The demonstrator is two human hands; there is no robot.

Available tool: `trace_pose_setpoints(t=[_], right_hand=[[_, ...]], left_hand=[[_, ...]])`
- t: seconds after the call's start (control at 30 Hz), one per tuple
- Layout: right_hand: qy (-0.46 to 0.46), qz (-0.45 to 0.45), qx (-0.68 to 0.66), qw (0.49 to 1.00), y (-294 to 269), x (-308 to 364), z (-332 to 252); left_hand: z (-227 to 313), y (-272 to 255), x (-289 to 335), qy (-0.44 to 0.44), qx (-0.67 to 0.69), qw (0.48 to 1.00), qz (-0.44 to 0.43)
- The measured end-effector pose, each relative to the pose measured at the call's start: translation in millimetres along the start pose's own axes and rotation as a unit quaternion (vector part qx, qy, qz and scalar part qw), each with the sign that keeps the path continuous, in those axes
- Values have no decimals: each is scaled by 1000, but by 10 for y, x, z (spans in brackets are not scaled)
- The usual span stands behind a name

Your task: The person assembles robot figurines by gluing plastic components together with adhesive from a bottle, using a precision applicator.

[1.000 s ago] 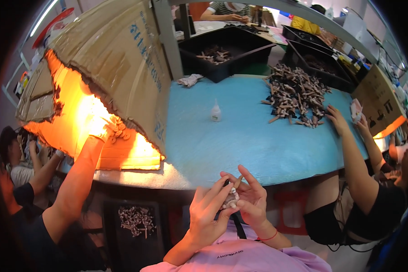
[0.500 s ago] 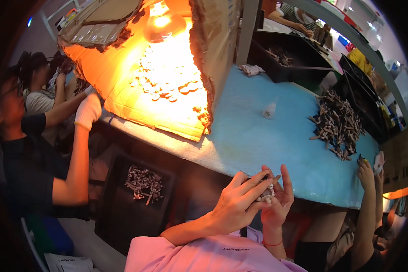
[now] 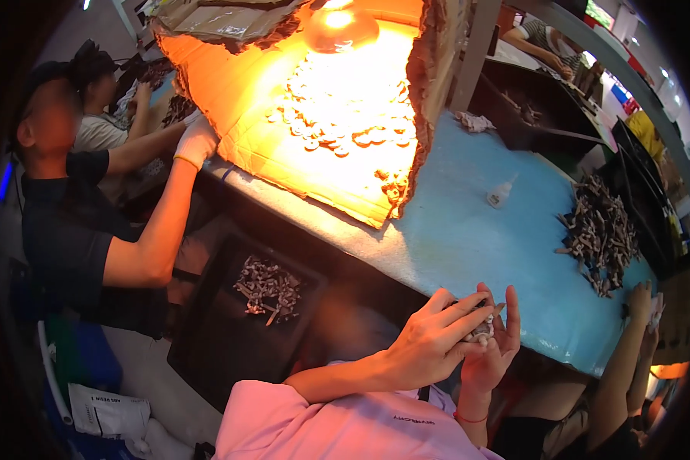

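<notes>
My left hand (image 3: 429, 345) and my right hand (image 3: 495, 364) meet near the front edge of the blue table. Between them is a small greyish-white figure-like piece (image 3: 481, 332), partly covered by fingers. Left fingers and thumb press on it from above and the side. My right hand cups it from beneath, some of its fingers raised; a thin red string circles that wrist. Further up the table stands a small translucent bottle (image 3: 501, 193), apart from both hands.
A bulb (image 3: 340, 31) glows inside a cardboard box (image 3: 284, 172) over many small pieces. At right lies a brown-grey pile of parts (image 3: 602, 234), near a co-worker's hands (image 3: 640, 303). A black tray (image 3: 199, 337) holds more pieces. Another co-worker's gloved hand (image 3: 198, 142) touches the box.
The whole view has shifted, so the box, tray and table appear further right. My hands keep the piece between them with nearly the same grip.
</notes>
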State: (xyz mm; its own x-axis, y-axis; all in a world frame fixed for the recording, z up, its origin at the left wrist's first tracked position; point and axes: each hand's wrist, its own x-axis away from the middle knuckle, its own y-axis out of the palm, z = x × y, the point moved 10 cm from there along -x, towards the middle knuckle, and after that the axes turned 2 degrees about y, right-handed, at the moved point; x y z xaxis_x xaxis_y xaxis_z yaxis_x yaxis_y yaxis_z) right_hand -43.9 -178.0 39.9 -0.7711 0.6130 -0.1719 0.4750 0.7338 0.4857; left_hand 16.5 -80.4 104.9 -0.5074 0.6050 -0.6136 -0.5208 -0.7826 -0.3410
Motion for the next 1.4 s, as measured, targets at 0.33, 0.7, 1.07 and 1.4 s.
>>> trace_pose_setpoints(t=[0.33,0.7,1.07,1.4], right_hand=[[4,-3,-5,1000,5,51,9],[4,-55,-40,998,88,31,4],[11,-80,-83,993,104,54,-72],[-27,-66,25,997,98,59,-170]], left_hand=[[29,-11,44,9,-2,1000,4],[40,-7,-21,-22,-11,999,-43],[81,81,-13,3,-18,997,-73],[-314,111,162,-196,314,928,-38]])
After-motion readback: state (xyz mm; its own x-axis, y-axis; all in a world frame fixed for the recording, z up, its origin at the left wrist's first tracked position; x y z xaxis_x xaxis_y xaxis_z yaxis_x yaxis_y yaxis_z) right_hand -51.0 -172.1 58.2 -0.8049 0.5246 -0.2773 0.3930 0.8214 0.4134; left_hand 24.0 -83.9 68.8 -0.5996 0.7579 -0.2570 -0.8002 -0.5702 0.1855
